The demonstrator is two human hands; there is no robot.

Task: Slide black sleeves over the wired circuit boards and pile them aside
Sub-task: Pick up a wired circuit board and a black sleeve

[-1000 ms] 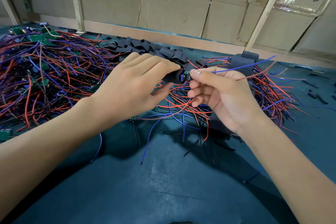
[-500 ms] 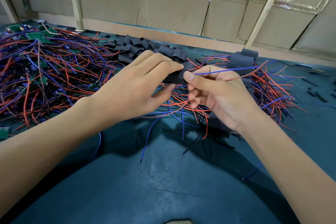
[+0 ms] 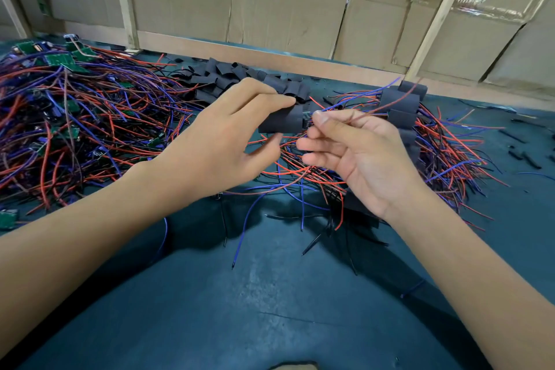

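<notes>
My left hand (image 3: 222, 141) pinches a flat black sleeve (image 3: 280, 122) between thumb and fingers above the table. A small circuit board end (image 3: 307, 117) shows at the sleeve's right mouth. My right hand (image 3: 357, 150) pinches that board's blue and red wires (image 3: 360, 97), which stick out to the upper right. A heap of bare green boards with red and blue wires (image 3: 75, 117) lies at the left. Loose black sleeves (image 3: 228, 75) are heaped behind my left hand. Sleeved boards (image 3: 401, 105) are piled at the right, their wires fanning out.
The work surface is a dark teal mat (image 3: 270, 294). A wooden ledge and cardboard wall (image 3: 270, 9) close off the far side. Small black offcuts (image 3: 522, 156) lie at the far right. Loose wire ends (image 3: 303, 213) trail toward me under my hands.
The sleeve now covers more of the board, which shows only at its right mouth. My right hand's lower fingers have opened out while thumb and forefinger keep the wires.
</notes>
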